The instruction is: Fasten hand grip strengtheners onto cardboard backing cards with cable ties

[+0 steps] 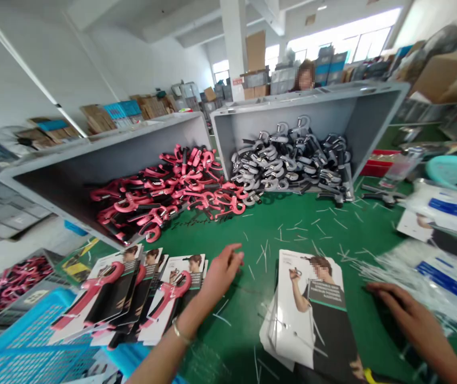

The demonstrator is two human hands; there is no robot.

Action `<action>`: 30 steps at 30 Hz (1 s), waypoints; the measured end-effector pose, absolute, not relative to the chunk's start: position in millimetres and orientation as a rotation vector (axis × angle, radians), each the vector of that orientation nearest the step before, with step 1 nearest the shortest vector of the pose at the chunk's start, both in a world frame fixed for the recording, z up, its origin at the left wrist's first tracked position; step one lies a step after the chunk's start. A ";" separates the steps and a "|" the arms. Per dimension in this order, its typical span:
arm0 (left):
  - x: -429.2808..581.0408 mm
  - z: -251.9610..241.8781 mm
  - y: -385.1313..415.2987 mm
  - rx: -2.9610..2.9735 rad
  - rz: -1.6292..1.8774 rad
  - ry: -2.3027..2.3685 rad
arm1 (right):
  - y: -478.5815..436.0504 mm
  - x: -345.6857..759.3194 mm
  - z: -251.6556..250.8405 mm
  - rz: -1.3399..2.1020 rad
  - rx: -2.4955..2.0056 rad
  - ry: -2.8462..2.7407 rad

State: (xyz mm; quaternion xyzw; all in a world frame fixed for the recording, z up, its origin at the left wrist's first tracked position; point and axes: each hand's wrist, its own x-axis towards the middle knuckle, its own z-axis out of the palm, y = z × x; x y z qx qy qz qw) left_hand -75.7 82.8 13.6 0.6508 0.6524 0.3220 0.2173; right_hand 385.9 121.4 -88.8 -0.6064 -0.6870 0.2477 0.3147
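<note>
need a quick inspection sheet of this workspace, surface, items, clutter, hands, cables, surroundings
Surface: green tabletop, dark handwriting near the bins.
Job's things: pink-and-black grips heaped in the left bin, spilling onto the tabletop; gray-and-black grips in the right bin; printed cards stacked in front; carded pink grips at left.
Clutter: thin white strips scattered about, some on the cards; plastic bags at right.
Left hand: above the tabletop, nothing seen held.
Right hand: beside the bags, nothing seen held.
Cables: nothing seen.
Surroundings: blue basket at lower left; another person beyond the right bin.
</note>
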 end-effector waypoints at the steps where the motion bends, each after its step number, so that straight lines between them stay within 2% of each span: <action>1: -90.5 14.6 104.6 1.978 0.768 2.019 | 124.3 381.0 -89.0 0.639 -1.566 -1.851; 9: -136.8 5.2 236.6 2.200 0.332 2.301 | 125.5 345.5 -88.0 0.502 -1.465 -1.998; 16: -134.2 -11.5 242.3 2.256 -0.023 2.247 | 122.2 341.8 -75.2 0.561 -1.507 -1.932; 26: -112.8 13.9 233.7 2.423 0.037 2.330 | 126.7 344.1 -77.1 0.514 -1.497 -1.989; 30: -103.0 19.7 250.5 2.503 0.044 2.271 | 115.3 354.1 -69.1 0.351 -1.487 -1.964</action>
